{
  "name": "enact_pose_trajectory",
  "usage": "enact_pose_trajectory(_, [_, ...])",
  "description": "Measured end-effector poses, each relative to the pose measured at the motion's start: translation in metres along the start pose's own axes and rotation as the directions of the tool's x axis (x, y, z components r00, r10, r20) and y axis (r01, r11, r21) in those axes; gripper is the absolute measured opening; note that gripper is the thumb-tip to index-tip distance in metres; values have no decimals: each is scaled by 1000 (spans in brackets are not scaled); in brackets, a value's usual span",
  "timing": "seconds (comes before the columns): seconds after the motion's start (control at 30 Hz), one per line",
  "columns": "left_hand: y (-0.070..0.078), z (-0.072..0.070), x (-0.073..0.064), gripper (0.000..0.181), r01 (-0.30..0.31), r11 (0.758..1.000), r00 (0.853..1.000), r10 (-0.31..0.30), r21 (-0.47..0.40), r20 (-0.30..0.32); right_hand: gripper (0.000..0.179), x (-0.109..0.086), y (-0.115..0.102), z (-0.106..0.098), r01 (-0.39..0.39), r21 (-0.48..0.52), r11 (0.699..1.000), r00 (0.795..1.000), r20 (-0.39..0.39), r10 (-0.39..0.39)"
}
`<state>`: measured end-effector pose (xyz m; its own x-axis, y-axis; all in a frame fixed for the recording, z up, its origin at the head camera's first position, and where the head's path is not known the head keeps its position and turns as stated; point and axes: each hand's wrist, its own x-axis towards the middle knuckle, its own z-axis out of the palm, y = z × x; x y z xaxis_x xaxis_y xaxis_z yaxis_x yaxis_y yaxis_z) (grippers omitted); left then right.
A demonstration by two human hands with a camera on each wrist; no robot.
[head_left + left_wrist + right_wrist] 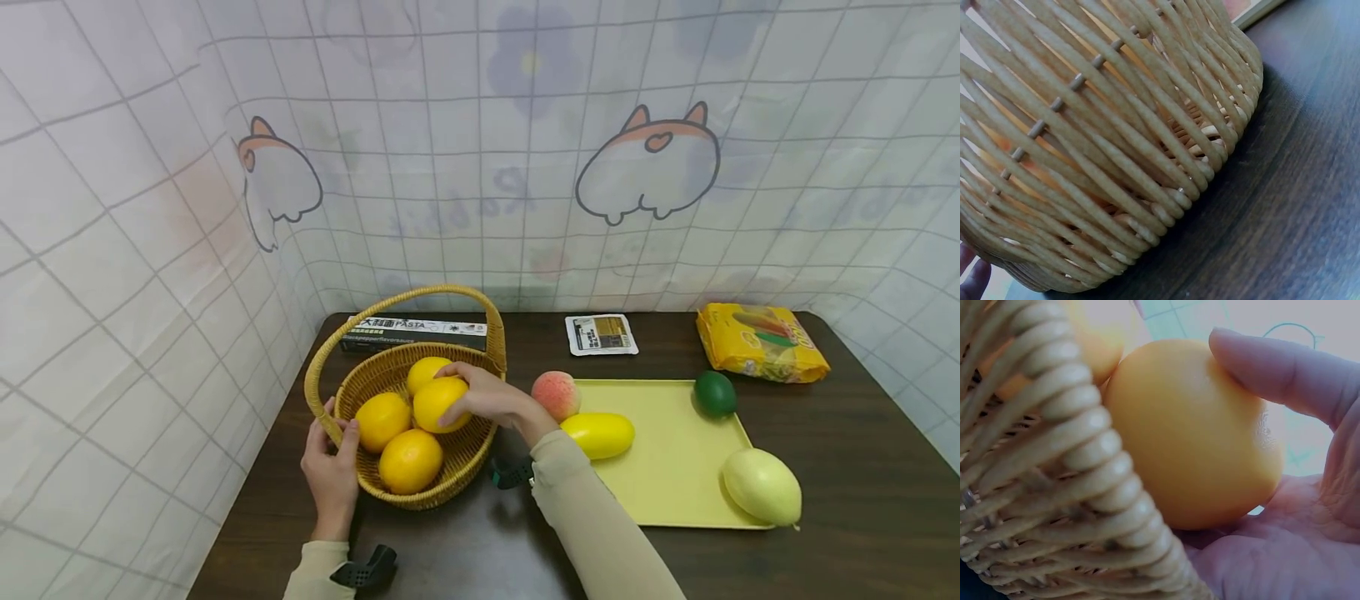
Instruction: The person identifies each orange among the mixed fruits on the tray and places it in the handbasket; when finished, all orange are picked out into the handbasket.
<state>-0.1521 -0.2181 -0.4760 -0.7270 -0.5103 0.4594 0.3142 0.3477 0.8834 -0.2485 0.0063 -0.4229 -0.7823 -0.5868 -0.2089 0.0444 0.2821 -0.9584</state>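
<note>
A wicker basket (459,457) with a tall arched handle stands on the left of the table, holding several yellow-orange oranges. My left hand (330,471) grips its left rim near the foot of the handle, thumb towards the inside. In the left wrist view the woven basket wall (1116,144) fills most of the picture. My right hand (491,396) reaches over the right rim and holds one orange (437,406) between thumb and fingers. That orange (1191,437) lies against the palm beside the rim in the right wrist view. The other oranges (410,461) rest in the basket.
A yellow tray (660,475) lies right of the basket. On or at its edges are a peach (556,395), a yellow oblong fruit (598,435), a dark green fruit (714,394) and a pale yellow-green fruit (761,487). Behind are a pasta box (420,331), white packet (600,334) and yellow bag (761,342).
</note>
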Motion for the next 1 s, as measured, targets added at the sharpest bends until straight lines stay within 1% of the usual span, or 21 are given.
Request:
enact_pose_trajectory(0.1, [0, 2, 0, 12, -9, 1000, 1000, 9, 1, 2, 74, 0, 1, -1, 9, -24, 1000, 1000, -11, -10])
enact_pose_trajectory(0.2, [0, 3, -1, 12, -22, 1000, 1000, 22, -1, 5, 74, -2, 3, -2, 29, -85, 996, 999, -34, -32])
enact_pose_trajectory(0.37, [1, 5, -2, 12, -37, 999, 999, 37, -8, 16, 71, -7, 3, -5, 57, -220, 974, 994, -73, -75])
enact_pose_trajectory(0.47, [1, 6, -2, 11, -44, 999, 999, 45, -13, 16, 64, -11, 2, -7, 80, -257, 963, 989, -99, -109])
enact_pose_trajectory(0.57, [1, 7, -1, 11, -54, 998, 998, 54, -11, 10, 56, -14, 2, -10, 101, -267, 958, 986, -104, -132])
enact_pose_trajectory(0.7, [2, 6, -1, 10, -54, 999, 998, 54, -3, 8, 54, -16, 3, -12, 123, -254, 959, 987, -71, -145])
enact_pose_trajectory(0.87, [1, 5, -2, 11, -40, 999, 999, 40, 1, 10, 54, -16, 8, -14, 163, -196, 967, 984, -46, -175])
enact_pose_trajectory(0.97, [1, 5, -2, 11, -38, 999, 999, 38, 2, 7, 52, -20, 11, -12, 210, -187, 960, 975, -37, -221])
enact_pose_trajectory(1.0, [1, 5, -2, 11, -40, 999, 999, 40, 2, 6, 51, -25, 8, -10, 229, -183, 956, 970, -38, -239])
